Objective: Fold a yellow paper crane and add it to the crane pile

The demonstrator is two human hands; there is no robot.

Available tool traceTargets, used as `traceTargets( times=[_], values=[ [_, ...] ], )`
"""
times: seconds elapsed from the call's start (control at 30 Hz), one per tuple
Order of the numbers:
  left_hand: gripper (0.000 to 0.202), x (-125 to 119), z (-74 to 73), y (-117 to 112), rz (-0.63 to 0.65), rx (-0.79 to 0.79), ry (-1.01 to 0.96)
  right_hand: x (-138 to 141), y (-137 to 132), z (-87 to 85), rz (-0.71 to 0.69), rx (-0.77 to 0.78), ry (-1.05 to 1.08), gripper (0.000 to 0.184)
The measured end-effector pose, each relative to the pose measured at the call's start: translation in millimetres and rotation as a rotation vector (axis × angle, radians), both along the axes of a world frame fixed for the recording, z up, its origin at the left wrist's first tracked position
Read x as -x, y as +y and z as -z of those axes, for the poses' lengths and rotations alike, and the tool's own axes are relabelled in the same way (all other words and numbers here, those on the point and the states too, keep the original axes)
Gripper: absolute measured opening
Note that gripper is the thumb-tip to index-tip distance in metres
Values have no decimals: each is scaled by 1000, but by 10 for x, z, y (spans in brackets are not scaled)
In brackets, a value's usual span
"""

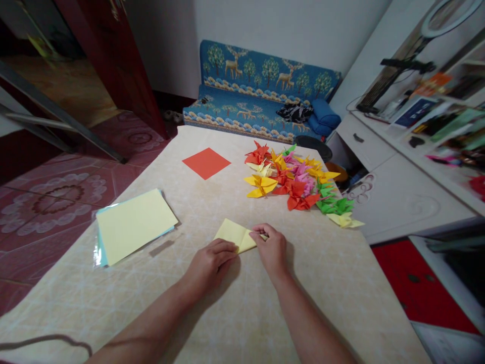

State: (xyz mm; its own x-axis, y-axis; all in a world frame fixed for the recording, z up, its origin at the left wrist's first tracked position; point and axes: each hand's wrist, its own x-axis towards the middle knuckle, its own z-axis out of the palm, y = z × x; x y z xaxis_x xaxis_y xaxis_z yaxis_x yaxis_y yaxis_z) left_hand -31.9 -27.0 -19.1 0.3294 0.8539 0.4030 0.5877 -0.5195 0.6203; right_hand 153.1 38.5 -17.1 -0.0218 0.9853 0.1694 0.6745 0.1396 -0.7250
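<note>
A pale yellow sheet of origami paper (232,230), partly folded with a crease down its middle, lies on the table before me. My left hand (212,260) rests on its lower left edge, fingers together and pressing the paper down. At its right end, my right hand (272,247) pinches the corner between thumb and fingers. Beyond my hands to the right sits a cluster of folded paper flowers or cranes (293,177) in red, orange, yellow, pink and green. A flat red paper square (206,163) lies further back.
A stack of pale yellow paper (136,225) on a clear plastic wrapper lies at the left of the cloth-covered table (227,323). Behind the table stands a blue patterned sofa (242,108). A white cabinet (409,202) with clutter on top is at the right; a dark cord (45,337) lies front left.
</note>
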Motion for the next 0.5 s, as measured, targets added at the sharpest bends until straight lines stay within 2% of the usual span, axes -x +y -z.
traceTargets(
  times=[0.23, 0.5],
  values=[
    [20, 0, -9, 1, -7, 13, -1, 30, -13, -85, -12, -38, -110, 7],
    [20, 8, 0, -9, -4, 13, 1, 39, 15, 28, 18, -32, -92, 13]
  ],
)
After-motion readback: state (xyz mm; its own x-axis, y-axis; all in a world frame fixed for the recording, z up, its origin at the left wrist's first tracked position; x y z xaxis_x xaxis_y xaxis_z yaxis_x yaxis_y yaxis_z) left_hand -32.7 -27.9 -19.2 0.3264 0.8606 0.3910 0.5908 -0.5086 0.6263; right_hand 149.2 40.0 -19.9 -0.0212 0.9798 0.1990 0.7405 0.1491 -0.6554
